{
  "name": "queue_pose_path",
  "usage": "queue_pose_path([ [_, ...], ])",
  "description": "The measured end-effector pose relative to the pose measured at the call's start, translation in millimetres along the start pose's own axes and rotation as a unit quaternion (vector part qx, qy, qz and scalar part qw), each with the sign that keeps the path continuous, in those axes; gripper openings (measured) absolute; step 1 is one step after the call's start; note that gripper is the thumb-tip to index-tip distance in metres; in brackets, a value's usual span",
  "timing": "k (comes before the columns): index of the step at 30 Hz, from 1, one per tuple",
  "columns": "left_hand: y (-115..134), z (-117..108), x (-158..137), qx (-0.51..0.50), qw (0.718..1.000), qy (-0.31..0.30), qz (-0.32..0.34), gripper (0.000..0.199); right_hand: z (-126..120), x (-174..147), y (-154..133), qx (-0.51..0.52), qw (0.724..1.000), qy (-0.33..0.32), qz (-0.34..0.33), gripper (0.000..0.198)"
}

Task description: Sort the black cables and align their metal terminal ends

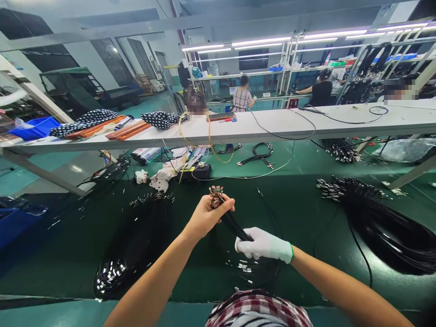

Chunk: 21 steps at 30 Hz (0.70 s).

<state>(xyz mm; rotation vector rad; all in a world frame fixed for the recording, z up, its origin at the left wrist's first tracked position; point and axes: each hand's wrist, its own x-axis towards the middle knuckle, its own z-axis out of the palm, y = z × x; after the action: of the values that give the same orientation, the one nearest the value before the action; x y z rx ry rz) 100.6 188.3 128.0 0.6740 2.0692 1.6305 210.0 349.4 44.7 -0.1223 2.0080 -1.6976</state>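
Nearest you, your checked clothing (269,299) meets the edge of the green worktable (296,200). Taking the black cable bundle (233,225) as the dial's centre, silvery bits (247,266) lie loose at six o'clock, just short of your hands.

Your gloved right hand (262,244), at four o'clock, has its fingers curled round the bundle's length, which seems to carry its trailing part. Your bare left hand (213,211), at eleven, is closed round it just below the coppery ends (216,193), the thumb laid across, probably to keep the strands gathered and the tips exposed. The bundle is thus held slanting above the table, between both hands.

A coiled cable heap (136,245) sits at nine o'clock and a looped cable pile (391,222) at three; looping presumably keeps such lengths compact, leaving the middle to you. A crossed cable hank (259,154) lies at one o'clock. Beyond, at twelve, runs the white shelf (272,125), perhaps raised to keep tools off the worktable.
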Motion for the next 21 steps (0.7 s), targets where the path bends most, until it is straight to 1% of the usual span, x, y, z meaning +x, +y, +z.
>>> queue_pose_path([
  [2, -5, -3, 2, -0.012, 0.999, 0.044, -0.010, 0.042, 4, -6, -1, -0.022, 0.996, 0.064, -0.060, 0.019],
  [3, -7, -5, 3, -0.026, 0.998, 0.055, -0.014, 0.042, 6, -8, 0, -0.040, 0.991, 0.092, -0.089, 0.018],
  [4, -9, -8, 3, -0.052, 0.997, 0.056, -0.012, 0.041, 5, -10, 1, -0.050, 0.985, 0.118, -0.112, 0.020],
  [5, -11, -10, 4, -0.084, 0.995, 0.050, -0.002, 0.043, 3, -10, 4, -0.044, 0.980, 0.147, -0.127, 0.025],
  [6, -12, -13, 4, -0.117, 0.992, 0.042, 0.012, 0.047, -2, -9, 7, -0.019, 0.974, 0.183, -0.131, 0.031],
  [8, -11, -18, 4, -0.166, 0.984, 0.042, 0.039, 0.060, -17, -4, 18, 0.037, 0.954, 0.277, -0.110, 0.038],
  [9, -10, -20, 3, -0.176, 0.982, 0.052, 0.045, 0.061, -26, 0, 24, 0.050, 0.942, 0.320, -0.085, 0.041],
  [10, -7, -19, 3, -0.179, 0.981, 0.061, 0.048, 0.058, -34, 4, 31, 0.043, 0.933, 0.351, -0.058, 0.042],
  [11, -4, -17, 3, -0.180, 0.980, 0.065, 0.046, 0.053, -39, 9, 37, 0.022, 0.930, 0.365, -0.034, 0.041],
  [12, 0, -12, 3, -0.186, 0.980, 0.058, 0.045, 0.047, -40, 14, 43, -0.002, 0.933, 0.360, -0.015, 0.040],
  [13, 5, -4, 4, -0.193, 0.980, 0.038, 0.045, 0.043, -37, 19, 47, -0.026, 0.941, 0.337, 0.000, 0.041],
  [14, 10, 6, 5, -0.199, 0.979, 0.011, 0.045, 0.040, -31, 25, 49, -0.046, 0.954, 0.297, 0.010, 0.048],
  [15, 15, 18, 8, -0.204, 0.978, -0.019, 0.045, 0.037, -20, 31, 48, -0.064, 0.967, 0.245, 0.007, 0.058],
  [16, 19, 31, 11, -0.205, 0.977, -0.049, 0.041, 0.034, -7, 36, 46, -0.085, 0.979, 0.186, -0.009, 0.071],
  [17, 23, 45, 15, -0.205, 0.975, -0.077, 0.030, 0.030, 7, 42, 42, -0.102, 0.986, 0.126, -0.041, 0.082],
  [18, 25, 58, 20, -0.206, 0.973, -0.101, 0.013, 0.025, 21, 47, 37, -0.109, 0.988, 0.075, -0.082, 0.087],
  [19, 27, 69, 25, -0.207, 0.971, -0.120, -0.009, 0.021, 34, 51, 31, -0.099, 0.987, 0.042, -0.123, 0.084],
  [20, 28, 78, 31, -0.210, 0.968, -0.137, -0.031, 0.017, 46, 54, 26, -0.074, 0.985, 0.036, -0.151, 0.074],
  [21, 27, 84, 37, -0.209, 0.966, -0.147, -0.045, 0.016, 54, 56, 21, -0.044, 0.985, 0.048, -0.161, 0.060],
])
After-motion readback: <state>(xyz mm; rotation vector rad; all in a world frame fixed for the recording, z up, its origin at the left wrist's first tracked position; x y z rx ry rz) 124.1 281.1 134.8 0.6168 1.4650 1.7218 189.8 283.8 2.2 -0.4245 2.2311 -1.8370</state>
